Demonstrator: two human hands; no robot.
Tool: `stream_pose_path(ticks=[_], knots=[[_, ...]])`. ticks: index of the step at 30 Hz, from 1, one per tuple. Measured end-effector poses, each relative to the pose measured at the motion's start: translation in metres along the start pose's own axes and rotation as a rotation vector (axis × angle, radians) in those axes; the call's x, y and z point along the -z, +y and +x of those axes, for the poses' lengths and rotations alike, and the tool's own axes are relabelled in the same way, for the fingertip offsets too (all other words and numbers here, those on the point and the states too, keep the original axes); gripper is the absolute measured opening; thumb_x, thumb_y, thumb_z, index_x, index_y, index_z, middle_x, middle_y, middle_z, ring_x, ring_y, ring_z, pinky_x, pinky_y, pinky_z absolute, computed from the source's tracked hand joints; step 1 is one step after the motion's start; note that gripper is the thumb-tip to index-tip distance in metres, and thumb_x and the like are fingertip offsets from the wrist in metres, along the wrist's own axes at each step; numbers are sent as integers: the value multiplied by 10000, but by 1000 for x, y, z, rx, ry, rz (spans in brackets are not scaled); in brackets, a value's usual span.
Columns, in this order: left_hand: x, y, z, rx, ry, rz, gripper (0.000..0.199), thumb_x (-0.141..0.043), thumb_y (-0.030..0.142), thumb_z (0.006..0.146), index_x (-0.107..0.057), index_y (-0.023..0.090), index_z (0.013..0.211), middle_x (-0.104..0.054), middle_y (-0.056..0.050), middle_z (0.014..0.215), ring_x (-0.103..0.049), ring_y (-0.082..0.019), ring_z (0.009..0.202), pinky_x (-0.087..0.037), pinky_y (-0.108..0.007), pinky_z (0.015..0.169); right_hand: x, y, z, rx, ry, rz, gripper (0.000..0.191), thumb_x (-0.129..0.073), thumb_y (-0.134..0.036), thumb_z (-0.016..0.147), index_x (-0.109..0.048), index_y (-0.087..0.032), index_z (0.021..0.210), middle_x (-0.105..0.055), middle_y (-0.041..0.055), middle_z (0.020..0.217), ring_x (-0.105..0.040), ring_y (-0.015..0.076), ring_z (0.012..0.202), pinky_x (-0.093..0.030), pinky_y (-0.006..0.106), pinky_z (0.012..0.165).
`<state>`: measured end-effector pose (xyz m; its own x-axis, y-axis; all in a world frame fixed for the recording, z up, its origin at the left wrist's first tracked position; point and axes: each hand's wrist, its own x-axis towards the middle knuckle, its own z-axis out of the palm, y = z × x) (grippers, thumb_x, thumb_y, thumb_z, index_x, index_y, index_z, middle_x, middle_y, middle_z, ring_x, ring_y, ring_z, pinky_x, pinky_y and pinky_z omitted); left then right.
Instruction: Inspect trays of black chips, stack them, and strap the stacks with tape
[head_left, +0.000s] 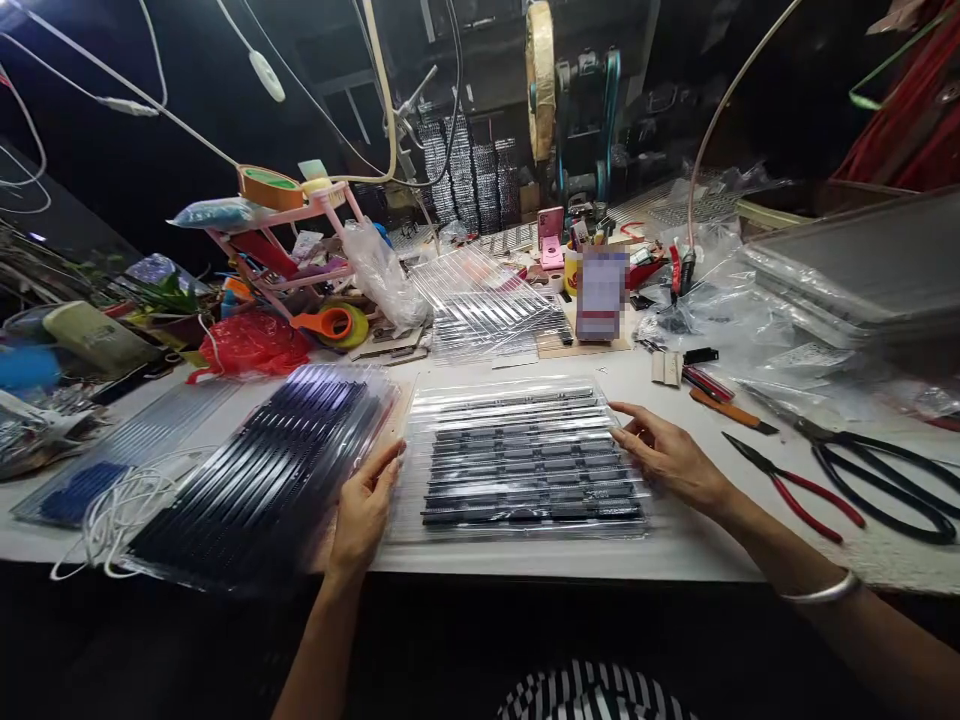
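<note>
Screen of phone-like card (602, 295) is pixelated, unreadable. Scissors (832, 438) reach right frame edge, cut off. Glare covers dark strips (525, 465); exact count not possible. Two hands: left hand (364, 515) pinches left edge of one clear tray (417, 480), right hand (671, 460) pinches right edge. Tray lies on white table (697, 545). One pliers (766, 466).
</note>
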<state>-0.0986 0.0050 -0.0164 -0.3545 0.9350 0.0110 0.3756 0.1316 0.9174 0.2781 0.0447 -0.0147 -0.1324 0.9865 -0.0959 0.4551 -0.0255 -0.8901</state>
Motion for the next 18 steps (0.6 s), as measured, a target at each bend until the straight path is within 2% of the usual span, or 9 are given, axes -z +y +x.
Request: stream_pose_path(ticks=[3, 5, 7, 10, 14, 18], knots=[[-1, 2, -4, 38, 62, 26, 489, -595, 426, 764, -614, 164, 1177, -626, -103, 1206, -621, -249, 1020, -486, -391, 901, -1, -5, -5, 55, 30, -9, 547, -476, -539, 852, -472, -212, 1291, -542, 23, 763, -529, 141, 571, -470, 269, 499], [1, -4, -3, 40, 33, 113, 507, -576, 429, 763, -613, 146, 1182, -633, -116, 1190, -622, -266, 1016, -484, -406, 900, -2, -4, -9, 57, -6, -22, 549, -476, -537, 852, -456, -223, 1301, -542, 11, 741, -531, 141, 557, -481, 287, 537], [1, -13, 2, -52, -28, 230, 499, -532, 430, 787, -617, 136, 1181, -623, -116, 1209, -572, -271, 1111, -418, -411, 990, -3, 0, -10, 24, -34, -59, 544, -473, -533, 850, -453, -231, 1302, -546, 3, 725, -541, 146, 548, -481, 295, 544], [-1, -24, 11, -204, -96, 350, 495, -462, 429, 833, -593, 147, 1218, -583, -100, 1269, -489, -243, 1220, -306, -393, 1085, -4, 6, -8, -42, -1, -92, 564, -461, -539, 846, -448, -222, 1312, -554, 9, 734, -558, 156, 545, -475, 297, 511], [-4, -26, 18, -216, -132, 292, 494, -490, 433, 817, -603, 145, 1201, -571, -104, 1284, -486, -239, 1223, -279, -400, 1102, -5, 8, -6, -105, 27, -37, 609, -471, -550, 833, -414, -216, 1339, -529, 7, 730, -568, 162, 528, -453, 281, 431], [1, -25, 22, -155, -115, 191, 502, -504, 437, 812, -598, 134, 1201, -563, -114, 1293, -480, -245, 1231, -293, -410, 1093, -6, 5, -7, -99, 8, -6, 585, -482, -533, 835, -427, -218, 1325, -507, -5, 723, -564, 149, 523, -447, 262, 421]])
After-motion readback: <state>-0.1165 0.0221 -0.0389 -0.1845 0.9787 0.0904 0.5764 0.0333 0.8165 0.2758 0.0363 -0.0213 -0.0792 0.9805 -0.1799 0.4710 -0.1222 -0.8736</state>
